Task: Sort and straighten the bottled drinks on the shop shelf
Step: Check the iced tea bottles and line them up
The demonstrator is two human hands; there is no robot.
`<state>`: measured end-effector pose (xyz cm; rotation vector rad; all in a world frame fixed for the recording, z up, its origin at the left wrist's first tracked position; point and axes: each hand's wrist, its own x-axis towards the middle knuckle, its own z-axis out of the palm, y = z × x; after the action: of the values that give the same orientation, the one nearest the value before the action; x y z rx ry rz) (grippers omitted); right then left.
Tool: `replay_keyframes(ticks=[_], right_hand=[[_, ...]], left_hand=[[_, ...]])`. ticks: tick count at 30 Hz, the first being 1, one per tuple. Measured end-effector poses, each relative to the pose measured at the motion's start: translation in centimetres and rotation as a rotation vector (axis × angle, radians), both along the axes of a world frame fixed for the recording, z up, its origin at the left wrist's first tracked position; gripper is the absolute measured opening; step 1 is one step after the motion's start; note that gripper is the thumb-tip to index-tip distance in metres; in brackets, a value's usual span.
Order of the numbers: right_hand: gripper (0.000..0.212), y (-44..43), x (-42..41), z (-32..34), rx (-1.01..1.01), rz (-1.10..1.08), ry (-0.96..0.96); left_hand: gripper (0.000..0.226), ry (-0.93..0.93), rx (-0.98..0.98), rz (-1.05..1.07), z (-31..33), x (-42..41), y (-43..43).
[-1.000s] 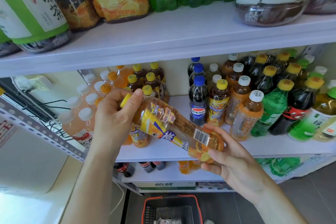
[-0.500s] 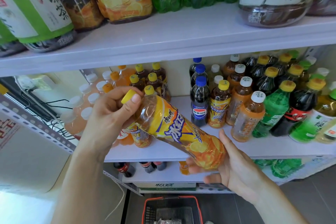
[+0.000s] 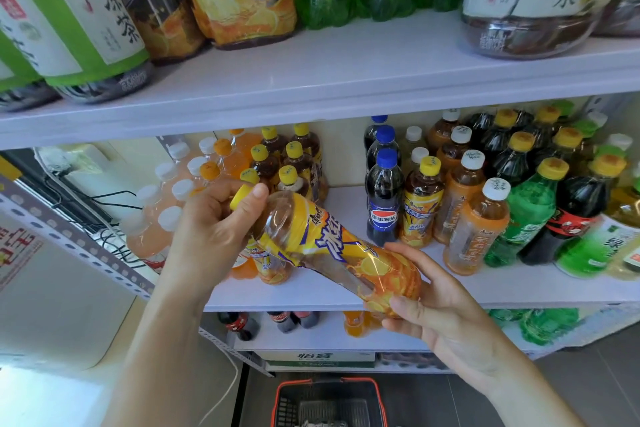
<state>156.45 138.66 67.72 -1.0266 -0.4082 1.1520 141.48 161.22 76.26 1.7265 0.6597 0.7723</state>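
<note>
**Iced tea bottle in both hands, shelf half sorted**

Head view: the left hand (image 3: 211, 232) is wrapped round the neck and yellow cap of an iced tea bottle (image 3: 332, 246); the right hand (image 3: 440, 308) cups its base with fingers loosely curled. The bottle lies tilted, cap toward 10 o'clock, in front of the middle shelf (image 3: 519, 288). At 11 o'clock stand matching yellow-capped bottles (image 3: 294, 166); at 3 o'clock, mixed brands crowd together around a Pepsi bottle (image 3: 382, 198). Judged so, this bottle is not yet placed and the right-hand group awaits sorting.

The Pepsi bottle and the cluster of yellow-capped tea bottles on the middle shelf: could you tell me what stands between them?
Nothing: the head view shows bare white shelf between Pepsi bottle and tea bottles.
</note>
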Motion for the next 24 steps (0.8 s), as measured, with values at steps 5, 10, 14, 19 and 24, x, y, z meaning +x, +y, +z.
replay_keyframes(ticks=[5, 10, 14, 19, 24], right_hand=[[0.064, 0.1, -0.1, 0.5, -0.055, 0.007, -0.027], [0.078, 0.3, 0.5, -0.5, -0.241, 0.03, 0.04], [0.072, 0.4, 1.1, -0.9, -0.26, 0.034, 0.109], [0.039, 0.8, 1.2, -0.8, -0.017, -0.073, 0.082], [0.051, 0.9, 1.4, -1.2, -0.021, -0.174, 0.061]], left_hand=[[0.046, 0.06, 0.053, 0.045, -0.3, 0.1, 0.4], [0.033, 0.052, -0.011, -0.252, 0.5, -0.4, 0.1], [0.036, 0.025, -0.01, -0.264, 0.6, 0.1, -0.3], [0.029, -0.068, 0.179, -0.003, 0.0, 2.1, -1.2], [0.037, 0.016, 0.267, -0.014, 0.4, 2.6, -1.3]])
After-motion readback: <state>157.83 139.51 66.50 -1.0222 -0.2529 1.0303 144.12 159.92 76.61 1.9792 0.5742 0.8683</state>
